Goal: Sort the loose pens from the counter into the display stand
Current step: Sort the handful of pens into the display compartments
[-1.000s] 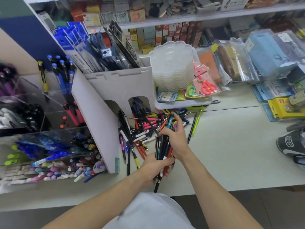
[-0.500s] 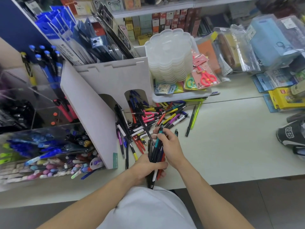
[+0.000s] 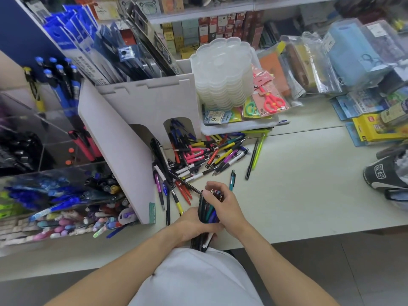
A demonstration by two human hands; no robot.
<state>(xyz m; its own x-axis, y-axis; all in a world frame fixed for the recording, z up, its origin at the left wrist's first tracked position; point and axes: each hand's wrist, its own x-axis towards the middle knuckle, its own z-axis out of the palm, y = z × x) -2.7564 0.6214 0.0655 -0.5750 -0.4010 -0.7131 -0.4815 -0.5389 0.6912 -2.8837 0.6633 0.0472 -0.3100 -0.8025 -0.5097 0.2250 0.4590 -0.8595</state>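
Note:
A bundle of pens [image 3: 206, 214], mostly dark with some blue and teal ones, stands upright near the counter's front edge. My left hand [image 3: 194, 226] grips the bundle low down. My right hand [image 3: 225, 205] curls round its upper part from the right, fingers over the pen tips. A pile of loose pens [image 3: 198, 157] in pink, yellow, red, black and white lies on the counter just beyond. The clear acrylic display stand [image 3: 44, 164] at the left holds blue, black, pink and pastel pens in its compartments.
A white board organiser [image 3: 141, 111] with arched openings stands between the stand and the pile. A white tray [image 3: 240, 127] behind the pile carries stacked plastic palettes and packaged scissors. Packaged goods fill the right side and back shelf. A teal pen [image 3: 231, 182] and a green pen [image 3: 258, 151] lie apart.
Both hands have drawn the bundle back from the pile toward the counter's front edge. The right hand has slid from the pile's edge onto the bundle's top.

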